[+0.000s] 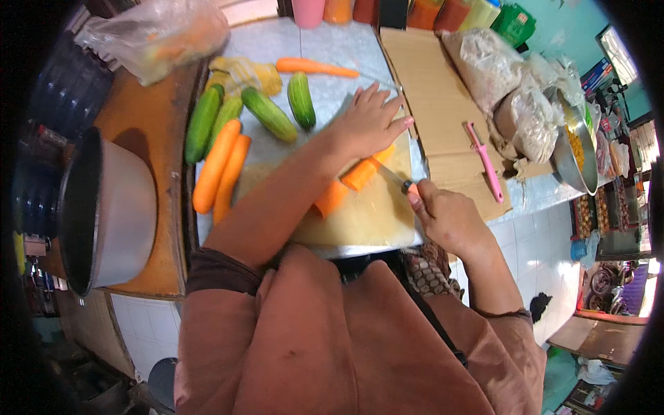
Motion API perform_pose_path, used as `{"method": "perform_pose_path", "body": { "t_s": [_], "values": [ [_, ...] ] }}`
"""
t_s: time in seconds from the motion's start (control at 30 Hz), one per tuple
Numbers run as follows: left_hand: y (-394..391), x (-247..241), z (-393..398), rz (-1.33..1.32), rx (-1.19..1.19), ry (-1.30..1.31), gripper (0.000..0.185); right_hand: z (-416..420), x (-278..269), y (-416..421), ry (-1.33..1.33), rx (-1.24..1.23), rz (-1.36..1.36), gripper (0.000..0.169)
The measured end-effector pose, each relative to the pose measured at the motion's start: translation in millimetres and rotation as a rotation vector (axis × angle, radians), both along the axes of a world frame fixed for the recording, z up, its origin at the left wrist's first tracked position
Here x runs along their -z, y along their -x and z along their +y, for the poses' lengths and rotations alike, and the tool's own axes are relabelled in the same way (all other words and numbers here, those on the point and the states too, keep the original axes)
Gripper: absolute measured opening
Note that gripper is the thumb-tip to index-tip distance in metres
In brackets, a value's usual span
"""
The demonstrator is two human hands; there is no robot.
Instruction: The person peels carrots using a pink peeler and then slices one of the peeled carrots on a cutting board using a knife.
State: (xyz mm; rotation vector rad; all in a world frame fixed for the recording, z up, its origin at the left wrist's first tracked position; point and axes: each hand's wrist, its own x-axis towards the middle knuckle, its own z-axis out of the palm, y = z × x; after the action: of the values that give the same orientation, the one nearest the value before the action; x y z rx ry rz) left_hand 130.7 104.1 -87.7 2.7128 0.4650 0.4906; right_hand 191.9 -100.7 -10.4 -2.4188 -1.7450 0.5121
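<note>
My right hand [451,215] grips a kitchen knife [412,188] by its orange and black handle. Its blade points left and meets a thick cut piece of carrot [359,175] on the pale cutting board [373,220]. A second carrot piece [332,198] lies just nearer to me, partly behind my left forearm. Beyond the blade, another bit of carrot [384,154] shows below my left wrist. Palm down and fingers spread, my left hand [374,116] is over the board's far side; what lies under the palm is hidden.
Whole carrots [215,166], several cucumbers [270,114] and a yellow cloth [244,75] lie left of the board. A deep pot [122,207] stands on the wooden surface at left. To the right, a pink peeler [486,163] rests on cardboard [441,150], near filled plastic bags [529,119] and a metal bowl [586,171].
</note>
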Motion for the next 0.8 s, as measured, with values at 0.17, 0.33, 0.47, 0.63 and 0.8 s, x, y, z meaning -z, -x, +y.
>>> {"method": "perform_pose_path", "body": {
  "t_s": [0.17, 0.33, 0.47, 0.63, 0.8],
  "values": [
    [1, 22, 1, 0.005, 0.001, 0.068, 0.065, 7, 0, 1, 0.142, -0.003, 0.023, 0.037],
    [2, 24, 10, 0.109, -0.077, 0.101, 0.065, 13, 10, -2, 0.106, -0.022, 0.024, 0.038],
    [21, -9, 19, -0.092, -0.013, 0.194, 0.054, 12, 12, -20, 0.063, 0.014, 0.222, 0.039],
    [87, -73, -23, -0.048, -0.13, 0.232, 0.045, -17, 21, -44, -0.133, 0.29, 0.692, 0.037],
    [69, -30, -79, 0.141, -0.233, -0.03, 0.044, -29, 30, -57, -0.426, 0.362, 0.948, 0.038]
  ]
}}
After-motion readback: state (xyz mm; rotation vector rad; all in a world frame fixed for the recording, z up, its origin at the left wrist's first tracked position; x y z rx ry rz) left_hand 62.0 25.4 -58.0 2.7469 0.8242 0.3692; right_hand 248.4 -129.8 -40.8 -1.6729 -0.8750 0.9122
